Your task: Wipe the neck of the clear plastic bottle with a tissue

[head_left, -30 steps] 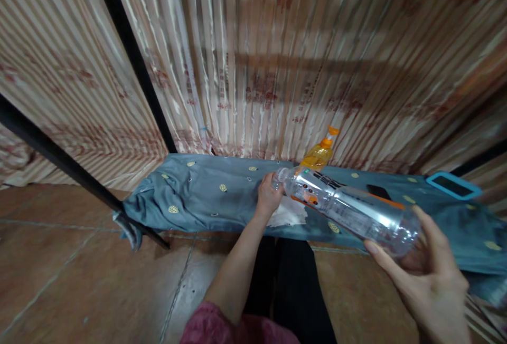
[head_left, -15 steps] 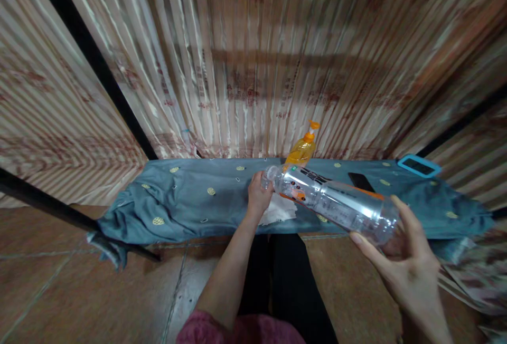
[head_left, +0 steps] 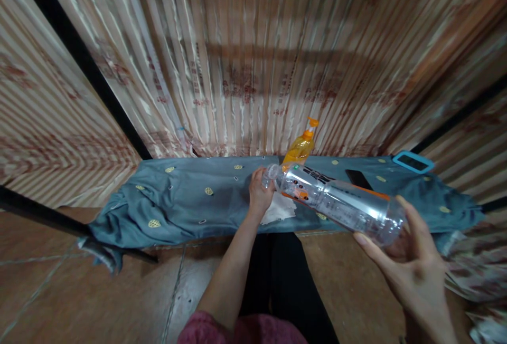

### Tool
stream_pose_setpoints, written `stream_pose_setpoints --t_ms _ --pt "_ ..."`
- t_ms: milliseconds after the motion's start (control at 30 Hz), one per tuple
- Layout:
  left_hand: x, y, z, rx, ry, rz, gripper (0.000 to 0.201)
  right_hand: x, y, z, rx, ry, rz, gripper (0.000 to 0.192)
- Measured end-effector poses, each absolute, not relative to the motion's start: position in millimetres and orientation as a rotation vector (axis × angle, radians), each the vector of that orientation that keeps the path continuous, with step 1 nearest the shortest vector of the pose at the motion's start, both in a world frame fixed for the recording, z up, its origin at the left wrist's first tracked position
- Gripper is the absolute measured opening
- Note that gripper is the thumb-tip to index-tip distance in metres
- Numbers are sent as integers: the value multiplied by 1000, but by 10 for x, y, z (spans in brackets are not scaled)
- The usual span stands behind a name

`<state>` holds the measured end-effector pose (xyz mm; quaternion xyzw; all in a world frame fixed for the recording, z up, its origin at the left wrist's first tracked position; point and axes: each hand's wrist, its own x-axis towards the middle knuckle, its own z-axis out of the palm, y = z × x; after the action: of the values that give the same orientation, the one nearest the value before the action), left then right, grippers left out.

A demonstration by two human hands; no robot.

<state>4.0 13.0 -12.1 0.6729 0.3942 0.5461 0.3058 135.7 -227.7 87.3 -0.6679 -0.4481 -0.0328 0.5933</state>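
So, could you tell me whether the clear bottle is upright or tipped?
Tipped: the clear bottle lies nearly level, base in the right hand, neck at the left hand.

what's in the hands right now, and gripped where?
Both hands hold one clear plastic bottle, lying almost flat. The right hand cups its base end; the left hand grips the neck at the mouth.

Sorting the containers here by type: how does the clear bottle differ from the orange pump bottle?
The clear bottle lies nearly level in the air, its base in the right hand and its neck at the left hand; the orange pump bottle stands on the blue cloth, untouched. The clear bottle looks empty and longer; the orange pump bottle is yellow-orange and carries a pump top. Both look like plastic.
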Motion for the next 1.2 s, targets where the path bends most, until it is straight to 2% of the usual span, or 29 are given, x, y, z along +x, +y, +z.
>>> stream_pose_setpoints --t_ms 167,300,433,1067,1200 --pt "18 85 -49 1800 1092 1343 23 1327 -2283 903 -1575 -995 -70 97" --pt "29 73 -48 1806 1134 1327 22 1305 -2302 889 -1568 -934 13 99" --pt "46 71 -68 1805 1130 1346 19 1275 -2307 897 -1595 -932 -36 100" --pt "29 53 -57 1796 1121 1344 21 1271 -2314 913 -1605 -928 15 105" --pt "29 54 -52 1785 1136 1330 21 1252 -2316 937 -1606 -953 -19 101"
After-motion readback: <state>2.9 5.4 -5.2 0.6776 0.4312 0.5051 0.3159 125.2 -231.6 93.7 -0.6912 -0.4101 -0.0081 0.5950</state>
